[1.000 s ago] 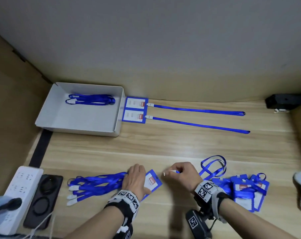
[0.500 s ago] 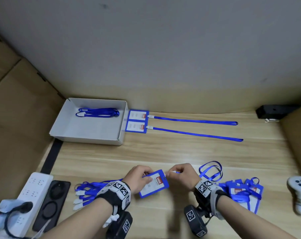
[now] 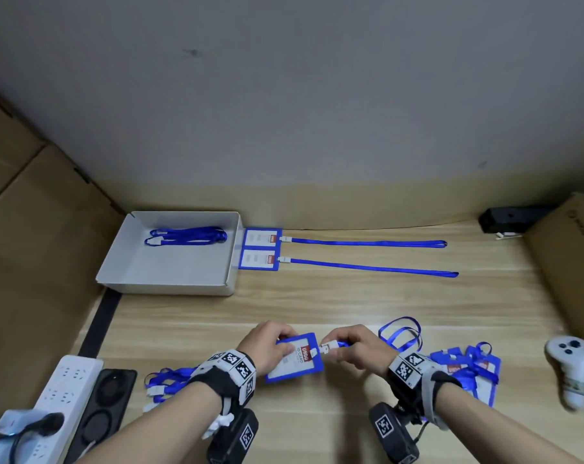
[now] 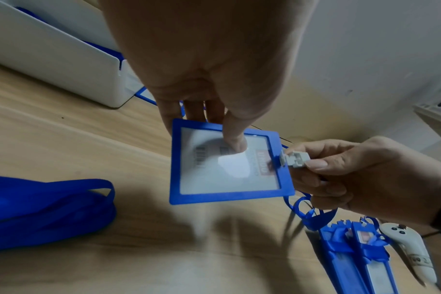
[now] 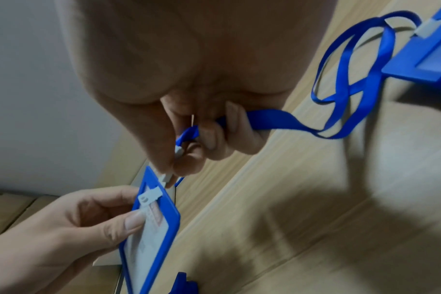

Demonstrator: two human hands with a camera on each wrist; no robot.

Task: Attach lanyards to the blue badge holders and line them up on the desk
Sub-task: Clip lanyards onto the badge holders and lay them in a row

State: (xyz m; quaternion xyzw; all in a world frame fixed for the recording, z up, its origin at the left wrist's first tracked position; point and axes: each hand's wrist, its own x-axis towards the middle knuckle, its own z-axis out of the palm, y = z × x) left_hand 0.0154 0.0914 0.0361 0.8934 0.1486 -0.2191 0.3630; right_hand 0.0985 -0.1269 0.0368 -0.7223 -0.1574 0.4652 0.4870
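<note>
My left hand (image 3: 273, 346) pinches a blue badge holder (image 3: 295, 358) (image 4: 227, 167) (image 5: 151, 234), lifted just above the desk near its front edge. My right hand (image 3: 345, 348) pinches the white clip (image 4: 293, 158) (image 5: 168, 177) of a blue lanyard (image 3: 401, 336) (image 5: 340, 99) at the holder's slot edge. The clip's strap tab lies over the holder's top rim. Two finished badges (image 3: 260, 249) with straight lanyards (image 3: 367, 254) lie in a row at the back. A bundle of loose lanyards (image 3: 166, 385) (image 4: 45, 206) lies left of my left wrist.
A white open box (image 3: 170, 283) with one folded lanyard (image 3: 186, 236) sits at the back left. A pile of blue holders (image 3: 464, 373) lies at the right, with a white controller (image 3: 573, 370) beyond it. A power strip (image 3: 62, 393) and a black tray (image 3: 106, 406) lie front left.
My left hand lifted the badge holder off the desk and turned it toward the right hand. The right hand brought the lanyard clip up to the holder's slot.
</note>
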